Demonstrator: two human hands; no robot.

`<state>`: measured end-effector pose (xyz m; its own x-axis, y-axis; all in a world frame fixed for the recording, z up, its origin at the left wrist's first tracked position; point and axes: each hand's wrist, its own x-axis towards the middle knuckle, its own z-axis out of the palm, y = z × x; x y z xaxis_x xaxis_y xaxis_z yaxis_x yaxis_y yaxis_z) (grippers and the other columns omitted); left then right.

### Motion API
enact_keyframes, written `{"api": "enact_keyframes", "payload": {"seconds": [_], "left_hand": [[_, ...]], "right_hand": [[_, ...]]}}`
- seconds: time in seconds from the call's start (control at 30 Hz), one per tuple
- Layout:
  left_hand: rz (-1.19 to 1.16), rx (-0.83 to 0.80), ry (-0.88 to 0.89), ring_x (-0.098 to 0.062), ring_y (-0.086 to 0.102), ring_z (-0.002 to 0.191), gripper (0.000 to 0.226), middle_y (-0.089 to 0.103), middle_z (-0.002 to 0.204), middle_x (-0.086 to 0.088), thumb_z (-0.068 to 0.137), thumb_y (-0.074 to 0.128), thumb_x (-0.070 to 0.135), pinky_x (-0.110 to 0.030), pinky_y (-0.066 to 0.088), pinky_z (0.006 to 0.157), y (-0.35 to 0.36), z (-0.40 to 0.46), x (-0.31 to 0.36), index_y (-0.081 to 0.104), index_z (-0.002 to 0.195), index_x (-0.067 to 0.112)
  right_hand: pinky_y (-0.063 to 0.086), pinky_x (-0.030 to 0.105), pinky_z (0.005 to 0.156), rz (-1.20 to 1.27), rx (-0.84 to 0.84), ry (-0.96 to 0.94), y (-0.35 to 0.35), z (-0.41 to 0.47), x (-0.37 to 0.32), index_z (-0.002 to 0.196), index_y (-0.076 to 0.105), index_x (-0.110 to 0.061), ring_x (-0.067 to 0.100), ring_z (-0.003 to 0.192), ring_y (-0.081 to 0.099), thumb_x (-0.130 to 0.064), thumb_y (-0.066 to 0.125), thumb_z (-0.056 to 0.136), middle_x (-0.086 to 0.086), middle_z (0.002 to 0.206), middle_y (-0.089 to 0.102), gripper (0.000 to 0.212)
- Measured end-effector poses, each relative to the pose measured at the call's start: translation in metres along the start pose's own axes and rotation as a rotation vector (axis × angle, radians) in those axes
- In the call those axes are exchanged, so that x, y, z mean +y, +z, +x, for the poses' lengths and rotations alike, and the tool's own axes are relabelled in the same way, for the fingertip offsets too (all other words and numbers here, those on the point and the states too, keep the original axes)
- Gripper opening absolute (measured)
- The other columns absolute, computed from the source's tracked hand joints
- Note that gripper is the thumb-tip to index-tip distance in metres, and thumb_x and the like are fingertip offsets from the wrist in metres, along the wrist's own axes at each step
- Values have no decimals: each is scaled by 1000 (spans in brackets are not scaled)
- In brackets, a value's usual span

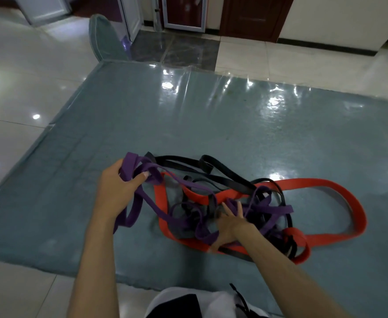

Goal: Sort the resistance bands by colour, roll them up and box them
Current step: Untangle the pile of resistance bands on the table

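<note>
The fingers (140, 179) of the left hand (117, 191) are curling around a gathered bunch of purple bands (147, 171), holding it raised at the left edge of the pile, with loops of the same purple trailing down past the wrist. The fingers (230, 208) of the right hand (228, 226) are lying straight and spread, pressing flat on the middle of the tangle and gripping nothing. Beneath that hand, purple strands are running through the black bands (232, 177) and the red bands (326, 183); the red is looping out widest to the right, the black is lying mostly along the far side. How many bands each of the 3 colours holds cannot be told. All of it is resting on a grey-green surface (211, 125) under a glossy clear cover. Judgement: the sorting step is in hand, at an early stage, with purple being drawn off first; nothing is rolled. The next move is likely calling for the right hand to pin the red and black while the left draws the purple free, working crossings loose rather than tugging, since a hard pull would be tightening the knot. Containers: no box is showing in this view, so nothing is packed. A chair (105, 37) is standing at the surface's far left corner.
</note>
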<state>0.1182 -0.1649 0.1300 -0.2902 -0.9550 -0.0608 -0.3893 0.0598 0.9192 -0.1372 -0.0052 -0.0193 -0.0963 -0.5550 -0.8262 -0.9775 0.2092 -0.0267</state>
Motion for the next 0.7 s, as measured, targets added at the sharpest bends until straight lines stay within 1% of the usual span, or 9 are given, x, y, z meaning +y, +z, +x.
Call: {"api": "enact_keyframes", "payload": {"seconds": [0.13, 0.23, 0.3, 0.37, 0.43, 0.47, 0.53, 0.6, 0.7], "left_hand": [[-12, 15, -16, -14, 63, 74, 16, 70, 87, -8, 87, 83, 19, -24, 53, 68, -1, -2, -2, 72, 96, 24], [-11, 32, -31, -9, 60, 69, 15, 67, 80, 0, 87, 83, 18, -22, 50, 66, 1, -2, -4, 71, 95, 24], [-11, 55, -41, -12, 59, 68, 14, 65, 77, 2, 87, 82, 17, -27, 52, 67, 0, -1, -6, 71, 95, 22], [-14, 82, -50, -16, 60, 70, 14, 64, 78, -1, 88, 81, 18, -33, 55, 69, -1, 1, -9, 70, 95, 21], [-20, 104, -49, -17, 61, 71, 13, 64, 79, -2, 89, 80, 20, -32, 55, 69, -2, 2, -10, 70, 96, 21], [-24, 112, -44, -16, 62, 72, 13, 65, 80, -1, 89, 80, 21, -31, 54, 68, -1, 2, -10, 70, 97, 22], [-27, 113, -33, -13, 62, 70, 14, 65, 78, 2, 90, 80, 22, -28, 51, 67, 1, 3, -9, 71, 100, 22], [-35, 101, -25, -10, 62, 68, 14, 65, 76, 7, 89, 80, 22, -28, 50, 68, 4, 4, -6, 72, 101, 22], [-38, 87, -19, -11, 64, 71, 16, 68, 77, 8, 87, 82, 24, -32, 54, 71, 6, 4, -3, 72, 100, 23]], "right_hand": [[-25, 76, 108, 81, 136, -58, 13, 5, -14, 150, 48, -26, 30, 158, -18, -91, 61, 61, 10, 173, 3, 112], [-23, 76, 110, 196, 361, -125, 13, -3, -12, 110, 73, -33, 20, 154, 22, -68, 67, 79, -1, 157, 44, 47], [-15, 71, 117, 284, 433, -102, 10, -9, -5, 100, 75, -30, 19, 135, 50, -56, 69, 85, -7, 124, 69, 30], [8, 63, 123, 487, 476, -76, 12, -11, 9, 90, 75, -29, 20, 114, 63, -56, 70, 79, -11, 94, 74, 30], [32, 53, 115, 669, 528, -87, 13, -12, 25, 88, 75, -33, 20, 101, 68, -68, 66, 68, -14, 83, 72, 41], [31, 55, 117, 680, 528, -95, 12, -15, 30, 99, 75, -38, 22, 109, 67, -74, 66, 63, -16, 93, 73, 52], [5, 64, 124, 595, 423, -115, 8, -26, 29, 134, 64, -38, 23, 137, 52, -80, 72, 62, -13, 129, 68, 83], [-13, 65, 121, 531, 300, -106, 7, -34, 16, 147, 51, -35, 23, 149, 37, -87, 66, 67, -9, 150, 56, 96], [-5, 68, 120, 583, 254, -79, 9, -26, -7, 107, 67, -33, 24, 135, 50, -97, 46, 71, -8, 124, 69, 77]]}}
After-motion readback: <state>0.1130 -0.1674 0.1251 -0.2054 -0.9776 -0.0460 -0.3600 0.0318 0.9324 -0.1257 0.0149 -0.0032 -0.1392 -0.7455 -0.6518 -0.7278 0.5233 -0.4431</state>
